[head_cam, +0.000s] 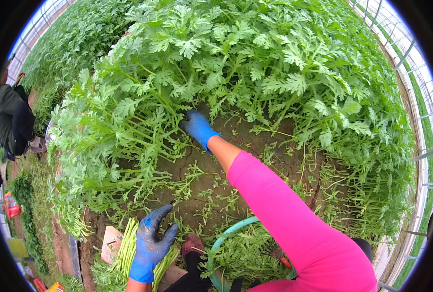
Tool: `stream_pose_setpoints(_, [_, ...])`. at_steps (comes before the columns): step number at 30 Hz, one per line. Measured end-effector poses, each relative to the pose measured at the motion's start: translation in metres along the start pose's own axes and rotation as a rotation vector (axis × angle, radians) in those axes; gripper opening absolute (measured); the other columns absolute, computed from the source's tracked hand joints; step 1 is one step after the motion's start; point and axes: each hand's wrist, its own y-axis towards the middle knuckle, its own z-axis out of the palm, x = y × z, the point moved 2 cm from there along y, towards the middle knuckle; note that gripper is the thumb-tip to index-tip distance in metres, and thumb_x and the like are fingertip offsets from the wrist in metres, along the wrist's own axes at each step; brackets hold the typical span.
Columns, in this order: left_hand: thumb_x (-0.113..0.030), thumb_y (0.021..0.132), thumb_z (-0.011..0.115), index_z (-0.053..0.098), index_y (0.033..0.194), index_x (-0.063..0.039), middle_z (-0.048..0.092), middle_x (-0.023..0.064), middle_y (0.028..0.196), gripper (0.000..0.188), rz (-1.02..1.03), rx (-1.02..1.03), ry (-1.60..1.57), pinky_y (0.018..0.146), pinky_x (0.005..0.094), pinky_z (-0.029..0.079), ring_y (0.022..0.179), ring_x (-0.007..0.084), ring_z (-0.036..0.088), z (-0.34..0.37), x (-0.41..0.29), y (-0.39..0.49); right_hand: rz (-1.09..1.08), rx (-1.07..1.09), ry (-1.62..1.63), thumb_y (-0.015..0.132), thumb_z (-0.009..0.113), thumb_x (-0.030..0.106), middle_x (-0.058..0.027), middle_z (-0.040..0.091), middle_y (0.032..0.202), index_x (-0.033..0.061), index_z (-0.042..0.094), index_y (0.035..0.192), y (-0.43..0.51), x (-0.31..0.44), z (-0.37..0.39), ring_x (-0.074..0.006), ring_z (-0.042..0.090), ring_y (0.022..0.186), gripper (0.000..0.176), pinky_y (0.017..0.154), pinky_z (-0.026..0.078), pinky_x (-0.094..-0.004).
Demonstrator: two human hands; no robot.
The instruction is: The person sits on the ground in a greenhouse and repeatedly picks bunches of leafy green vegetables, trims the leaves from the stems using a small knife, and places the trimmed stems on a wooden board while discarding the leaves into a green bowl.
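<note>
My right hand (198,127), in a blue glove, reaches to the base of the leafy green plants (147,109); its fingertips are partly hidden among the stems, so its grip cannot be made out. My left hand (149,239), in a blue glove with a soiled dark palm, has thumb and fingers apart above a bundle of cut green stems (128,244). That bundle lies beside a wooden board (111,245) with a nail or screw in it. Between the hands is bare soil (191,164) scattered with loose sprigs.
A teal-rimmed basin (220,241) of loose greens and a red-handled tool (285,262) stands near my knees. At far left another person (14,116) crouches by a neighbouring bed. A red bag (12,206) lies at left. Dense plants surround the soil patch; greenhouse framing (406,54) runs along the right.
</note>
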Motion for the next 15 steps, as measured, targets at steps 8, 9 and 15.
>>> stream_pose_setpoints(8, [-0.003, 0.078, 0.069, 0.059, 0.115, -0.002, 0.064, 0.0137, 0.111, 0.039, -0.193, 0.009, -0.155, 0.092, 0.0333, 0.046, 0.106, 0.0246, 0.061, -0.003, 0.005, -0.005, 0.266, 0.362, -0.268, 0.082, 0.055, 0.027, -0.0212, 0.064, 0.102, 0.0045, 0.067, 0.100, 0.029, -0.012, 0.018, -0.0367, 0.062, 0.096, 0.031, 0.083, 0.050, -0.0419])
stream_pose_setpoints(9, [-0.002, 0.078, 0.068, 0.059, 0.115, -0.002, 0.064, 0.0134, 0.111, 0.039, -0.198, 0.019, -0.150, 0.092, 0.0332, 0.046, 0.106, 0.0240, 0.061, -0.003, 0.005, -0.006, 0.225, 0.314, -0.208, 0.082, 0.056, 0.027, -0.0218, 0.064, 0.101, 0.0032, 0.066, 0.100, 0.026, -0.014, 0.010, -0.0369, 0.062, 0.095, 0.032, 0.083, 0.050, -0.0421])
stream_pose_setpoints(15, [0.003, 0.079, 0.066, 0.058, 0.115, -0.001, 0.063, 0.0124, 0.113, 0.038, -0.209, 0.052, -0.267, 0.093, 0.0322, 0.046, 0.106, 0.0207, 0.060, 0.004, 0.005, -0.010, 0.069, 0.415, -0.060, 0.083, 0.060, 0.027, -0.0205, 0.062, 0.108, 0.0089, 0.063, 0.109, -0.007, -0.014, -0.010, -0.0372, 0.060, 0.100, 0.031, 0.087, 0.047, -0.0444])
